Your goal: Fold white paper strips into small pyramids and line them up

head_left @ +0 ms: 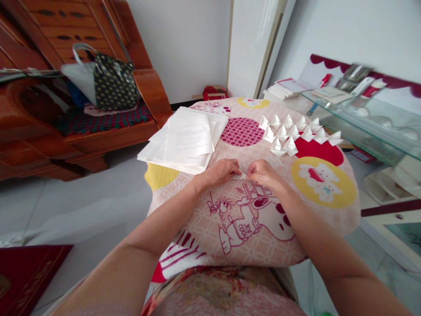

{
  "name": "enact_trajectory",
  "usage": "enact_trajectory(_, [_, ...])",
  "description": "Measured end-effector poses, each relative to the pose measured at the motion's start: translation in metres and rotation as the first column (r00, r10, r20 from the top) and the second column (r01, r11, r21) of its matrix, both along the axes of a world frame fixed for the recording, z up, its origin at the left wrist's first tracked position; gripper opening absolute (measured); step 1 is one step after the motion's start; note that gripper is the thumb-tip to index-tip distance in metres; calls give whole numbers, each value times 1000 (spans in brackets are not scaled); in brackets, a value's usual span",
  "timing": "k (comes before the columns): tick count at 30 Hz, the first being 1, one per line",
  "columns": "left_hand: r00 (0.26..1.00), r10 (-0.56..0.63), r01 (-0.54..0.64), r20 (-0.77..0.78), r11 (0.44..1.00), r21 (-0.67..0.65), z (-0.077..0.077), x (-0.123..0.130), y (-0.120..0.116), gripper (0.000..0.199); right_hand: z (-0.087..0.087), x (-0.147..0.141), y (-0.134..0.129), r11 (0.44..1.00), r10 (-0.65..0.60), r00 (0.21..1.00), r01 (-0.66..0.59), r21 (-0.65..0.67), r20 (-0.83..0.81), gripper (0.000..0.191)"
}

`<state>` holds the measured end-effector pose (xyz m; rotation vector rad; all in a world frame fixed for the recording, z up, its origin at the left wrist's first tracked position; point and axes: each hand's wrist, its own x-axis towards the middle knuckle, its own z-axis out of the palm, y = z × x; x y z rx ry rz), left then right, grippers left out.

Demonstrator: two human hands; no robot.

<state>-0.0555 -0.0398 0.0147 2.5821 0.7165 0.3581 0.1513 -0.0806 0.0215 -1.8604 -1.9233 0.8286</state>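
Note:
My left hand [224, 171] and my right hand [262, 173] meet over the middle of the cloth-covered table. Between their pinched fingers is a small piece of folded white paper [242, 175], mostly covered by the fingers. Both hands are closed on it, one at each side. Beyond my right hand stand several folded white paper boats [282, 133], set out in rows. To the left of my hands lies a stack of white paper sheets [189, 136], the top one printed with faint text.
A patterned tablecloth [210, 237] covers the round table. At the right stands a glass shelf [368, 127] with cups and papers. A wooden bench [108, 136] holding a dotted bag [113, 83] is at the left. A red box [29, 276] lies low at left.

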Motion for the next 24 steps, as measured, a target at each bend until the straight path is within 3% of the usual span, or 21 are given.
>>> enact_trajectory(5, [999,2,-2,34,1000,-12,-3,-1,2,32,3,10,-6,993,-96,992,89,-82,-83,12])
enact_trajectory(9, [997,22,-20,75,1000,-20,-6,-2,4,33,1,13,-8,988,-110,969,83,-127,-219,8])
enact_trajectory(19, [988,110,-108,113,994,-20,-13,-2,6,55,1,-3,-10,983,15,1000,-20,182,26,8])
enact_trajectory(22, [973,143,-127,179,987,-101,-11,0,6,60,-1,-2,-8,977,62,998,-59,206,-8,5])
enact_trajectory(24, [954,157,-99,254,968,-229,-10,2,5,61,-3,1,-6,978,116,989,-99,183,-86,10])
